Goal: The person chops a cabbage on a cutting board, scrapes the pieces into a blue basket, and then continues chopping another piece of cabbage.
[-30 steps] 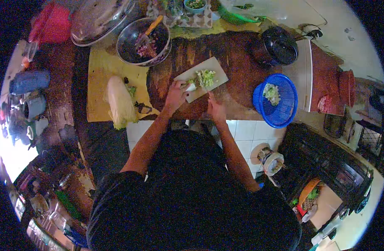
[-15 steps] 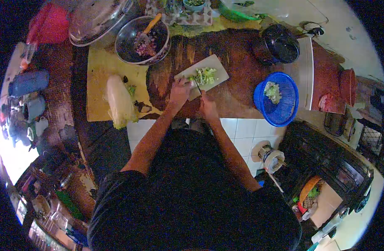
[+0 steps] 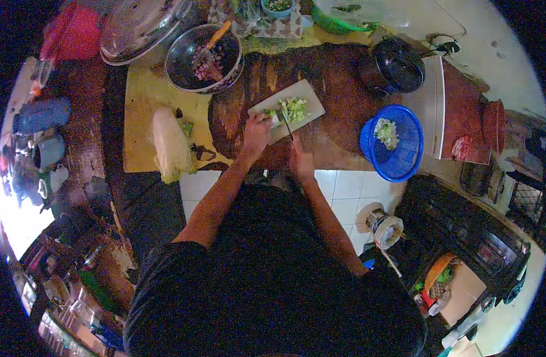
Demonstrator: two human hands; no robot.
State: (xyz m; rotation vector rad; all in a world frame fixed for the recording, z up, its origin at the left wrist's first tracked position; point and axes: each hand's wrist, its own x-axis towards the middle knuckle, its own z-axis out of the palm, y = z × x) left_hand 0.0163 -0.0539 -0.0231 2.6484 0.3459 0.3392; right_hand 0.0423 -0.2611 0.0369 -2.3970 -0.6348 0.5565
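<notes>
A white cutting board (image 3: 311, 95) lies tilted near the table's front edge, with chopped pale-green vegetable (image 3: 295, 109) on it. My left hand (image 3: 258, 132) is closed at the board's left end, its fingertips on an uncut vegetable piece (image 3: 274, 117). In my right hand (image 3: 301, 159) is the handle of a knife (image 3: 286, 124), whose blade reaches over the board between the held piece and the chopped pile. To the right stands a blue basket (image 3: 411, 149) with pale chopped pieces (image 3: 386, 134) inside.
A leafy cabbage (image 3: 170, 143) lies at the left. Behind it stands a steel bowl (image 3: 181, 74) holding purplish chopped pieces and a wooden-handled utensil (image 3: 218, 34). A dark pot (image 3: 398, 65) is at the back right, an egg tray (image 3: 255, 27) at the back.
My right hand and the knife have shifted slightly right, and the blade now stands farther from my left fingertips. More of the piece under my left hand shows.
</notes>
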